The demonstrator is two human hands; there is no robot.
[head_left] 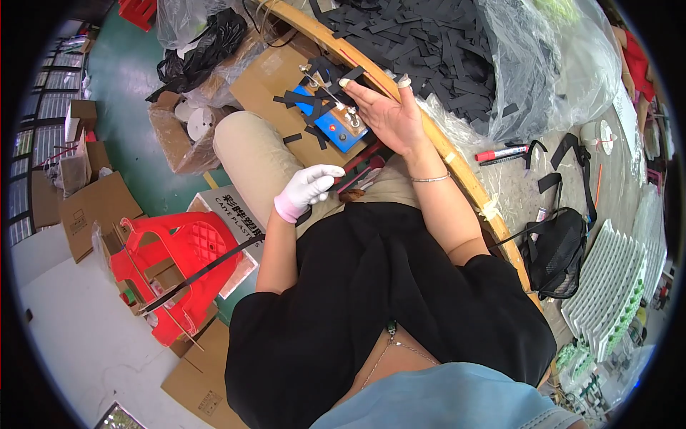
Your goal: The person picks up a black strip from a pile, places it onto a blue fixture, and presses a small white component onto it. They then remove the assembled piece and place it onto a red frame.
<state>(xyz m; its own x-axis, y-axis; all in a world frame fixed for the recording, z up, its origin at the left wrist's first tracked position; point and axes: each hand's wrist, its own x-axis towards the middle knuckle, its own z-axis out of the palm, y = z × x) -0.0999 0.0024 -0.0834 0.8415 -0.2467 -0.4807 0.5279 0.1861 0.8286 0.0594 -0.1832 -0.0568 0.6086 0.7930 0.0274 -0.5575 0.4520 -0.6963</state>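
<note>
My left hand (307, 191), in a white glove with a pink cuff, is held above my lap with its fingers curled together. A long black strap (214, 268) runs up from the lower left, behind my left forearm, and comes out by the palm; the fingers look closed on it. My bare right hand (391, 118) is open, palm turned up, with white coverings on the thumb and a fingertip. It hovers beside a blue device (341, 134) with metal fittings and a red button. Short black strips (314, 107) lie over the device and the cardboard under it.
A wood-edged table (457, 161) curves along my right, bearing a heap of black strips (421, 43), clear plastic, a red marker (500, 153) and a black mesh bag (554, 254). To my left stand a red plastic stool (207, 243) and a box of white rolls (168, 136).
</note>
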